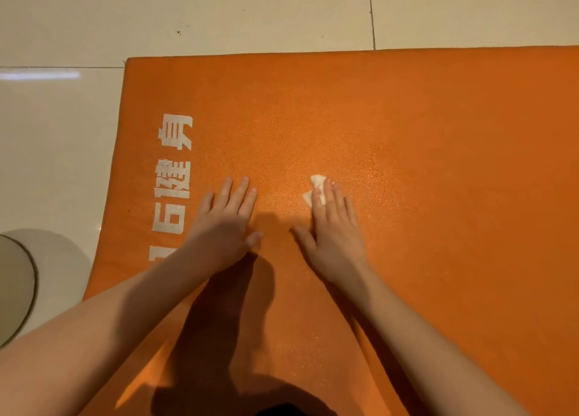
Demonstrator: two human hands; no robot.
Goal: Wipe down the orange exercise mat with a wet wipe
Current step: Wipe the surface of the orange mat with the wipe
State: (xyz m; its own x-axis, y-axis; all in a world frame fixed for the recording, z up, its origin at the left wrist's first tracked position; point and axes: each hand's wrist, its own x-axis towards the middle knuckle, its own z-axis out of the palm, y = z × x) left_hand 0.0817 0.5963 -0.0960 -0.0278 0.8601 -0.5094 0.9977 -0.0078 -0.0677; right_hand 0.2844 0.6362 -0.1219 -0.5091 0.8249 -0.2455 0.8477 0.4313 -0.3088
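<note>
The orange mat [438, 165] lies flat on a pale tiled floor [219, 14], with its far edge and left corner in view and the rest running off to the right and toward the person. The small crumpled white wipe [317, 182] sits on the middle of the mat, pinned under the straight fingers of the right hand [332, 230]. That hand is flat and spread rather than curled round the wipe, so only the ends of the wipe show past the fingertips. The left hand [225, 218] rests palm-down on the mat just beside it, fingers straight and holding nothing, and seems to be bracing the mat. To wipe well from here, I would press evenly through the flat fingers so the bunched wipe does not slip out. I would work in overlapping strokes out to the far edge and then sideways. Opening the wipe out would probably cover more mat per pass. The mat's grainy surface likely drags at the wipe, so slow strokes suit it. The white lettering [175, 171] along the left side needs a pass too, and the bracing hand should shift so no patch under it is missed. A pale round thing [18, 277] stands on the floor off the mat's left side; what it is I cannot tell.
</note>
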